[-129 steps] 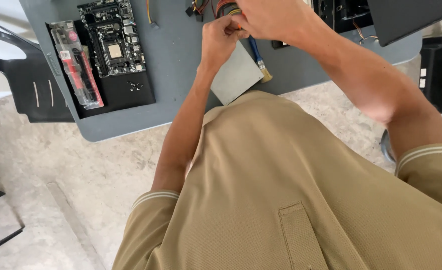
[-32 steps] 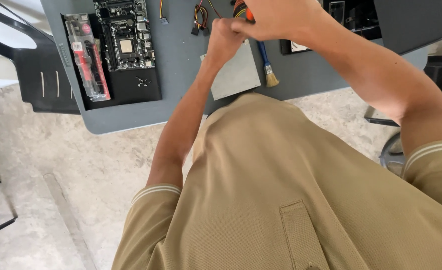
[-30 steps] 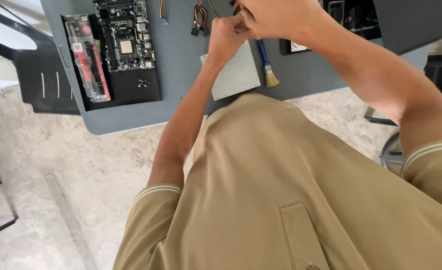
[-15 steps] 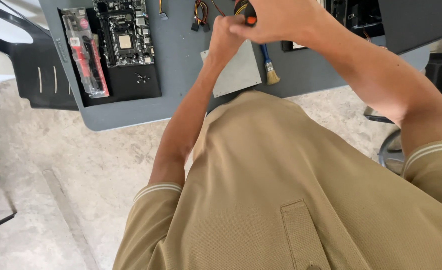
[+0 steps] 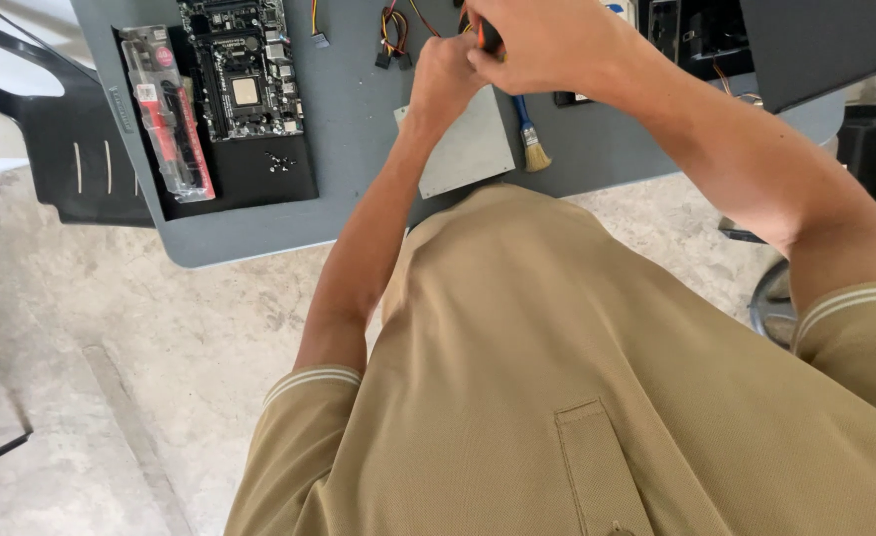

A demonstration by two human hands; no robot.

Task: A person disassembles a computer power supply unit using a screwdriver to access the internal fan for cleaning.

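Both hands meet at the far edge of the grey worktop [image 5: 359, 199]. Right hand [image 5: 542, 45] has its grip closed around an orange-and-black tool handle [image 5: 488, 38], of which only a short piece shows between the fingers. Left hand [image 5: 448, 74] is curled just beside it, fingers bent and touching the right hand; whether its grip holds anything cannot be told, since the fingertips are hidden behind the knuckles. Directly under both hands lies a flat grey metal plate [image 5: 468, 149], set at a slant on the worktop. A small brush [image 5: 529, 134] with a blue handle and pale bristles lies along the plate's right edge, bristles pointing toward the person. A bundle of coloured wires [image 5: 393, 30] with black plugs lies to the left of the hands. Farther left, a green circuit board [image 5: 245, 69] rests on a black mat [image 5: 259, 179], with a long clear packet holding red and black parts [image 5: 165, 109] beside it. A black chair [image 5: 51, 149] stands at the worktop's left end.
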